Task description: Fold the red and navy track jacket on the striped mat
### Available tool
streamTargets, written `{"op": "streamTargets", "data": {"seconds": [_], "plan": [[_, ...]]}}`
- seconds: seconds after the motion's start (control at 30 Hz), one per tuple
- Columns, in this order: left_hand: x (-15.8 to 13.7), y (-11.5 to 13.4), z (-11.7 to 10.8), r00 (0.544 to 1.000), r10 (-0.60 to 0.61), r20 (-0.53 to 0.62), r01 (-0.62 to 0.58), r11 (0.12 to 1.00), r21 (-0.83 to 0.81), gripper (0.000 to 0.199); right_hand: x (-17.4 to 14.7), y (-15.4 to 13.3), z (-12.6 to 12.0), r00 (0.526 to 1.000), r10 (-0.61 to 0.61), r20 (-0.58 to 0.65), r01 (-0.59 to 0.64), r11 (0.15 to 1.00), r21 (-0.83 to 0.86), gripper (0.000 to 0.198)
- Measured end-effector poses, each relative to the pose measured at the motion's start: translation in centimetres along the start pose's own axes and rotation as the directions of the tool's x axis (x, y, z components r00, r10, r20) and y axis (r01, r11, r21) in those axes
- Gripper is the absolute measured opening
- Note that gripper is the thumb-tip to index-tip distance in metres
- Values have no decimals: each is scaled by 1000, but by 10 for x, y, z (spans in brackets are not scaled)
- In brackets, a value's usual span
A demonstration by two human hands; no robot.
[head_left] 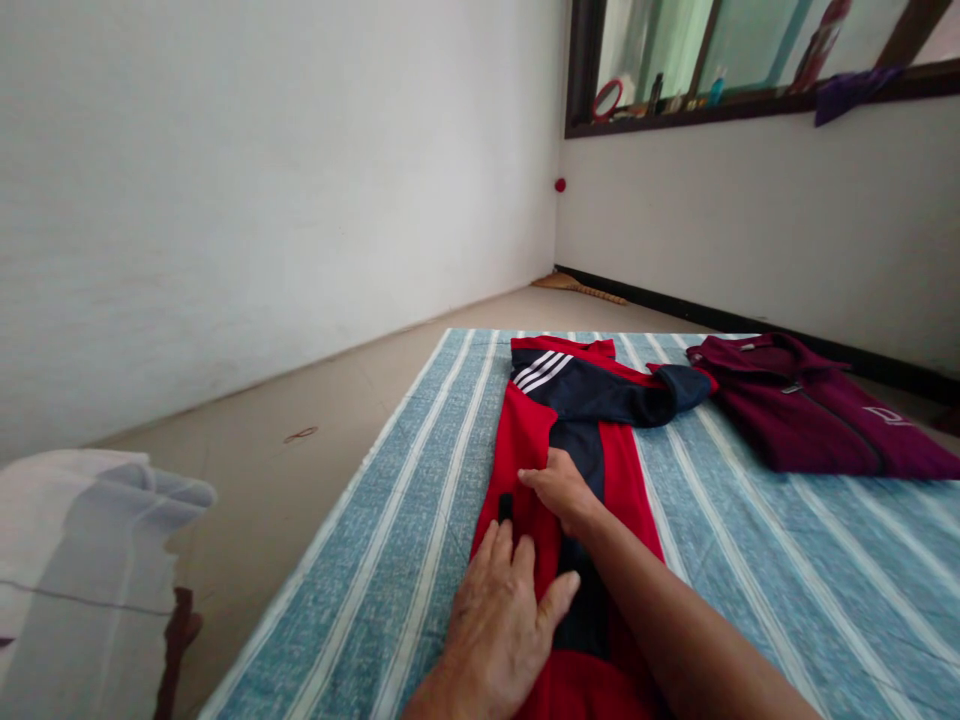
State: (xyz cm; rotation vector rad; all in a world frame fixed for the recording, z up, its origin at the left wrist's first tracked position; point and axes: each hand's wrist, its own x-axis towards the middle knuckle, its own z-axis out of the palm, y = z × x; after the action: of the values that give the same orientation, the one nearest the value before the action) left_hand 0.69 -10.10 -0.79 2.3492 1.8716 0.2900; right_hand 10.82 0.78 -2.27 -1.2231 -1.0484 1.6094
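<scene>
A red and navy track jacket [517, 440] with three white stripes on its sleeve lies partly folded on the striped bedspread. My left hand [502, 610] rests on the red front, fingers stretched out, beside a small black patch [506, 506]. Further up, my right hand [562, 490] grips the folded red edge over the navy panel. Its thumb lies on top of the cloth, and the other fingers are largely hidden by the fold. A navy sleeve [615, 390] is laid across the top toward the right.
A folded maroon zip top [810, 410] lies to the right on the blue striped bedspread [375, 560]. Pale cloth [90, 560] hangs at the lower left. A broom [577, 287] is on the floor by the corner. Small items and a mirror [607, 100] stand on the window ledge.
</scene>
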Motion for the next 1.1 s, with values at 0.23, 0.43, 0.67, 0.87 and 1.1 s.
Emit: {"op": "streamTargets", "data": {"seconds": [0.23, 0.43, 0.67, 0.87, 1.1], "plan": [[18, -45, 21, 918, 77, -388, -88, 996, -10, 43, -1, -4, -3, 990, 141, -5, -137, 968, 209, 9], [5, -44, 44, 977, 83, -197, -70, 995, 72, 53, -8, -2, -5, 974, 220, 49, -224, 927, 299, 23], [-2, -32, 37, 997, -12, -72, 17, 997, 72, 58, -5, -2, -1, 982, 167, -88, -152, 976, 157, 27], [-5, -33, 38, 946, -41, -322, 55, 998, 34, 47, -13, -8, -9, 979, -18, -201, -13, 988, -154, 29], [5, -17, -3, 966, -166, -200, 185, 979, 84, 11, -40, 3, -12, 687, -649, 328, 526, 133, -840, 17]]}}
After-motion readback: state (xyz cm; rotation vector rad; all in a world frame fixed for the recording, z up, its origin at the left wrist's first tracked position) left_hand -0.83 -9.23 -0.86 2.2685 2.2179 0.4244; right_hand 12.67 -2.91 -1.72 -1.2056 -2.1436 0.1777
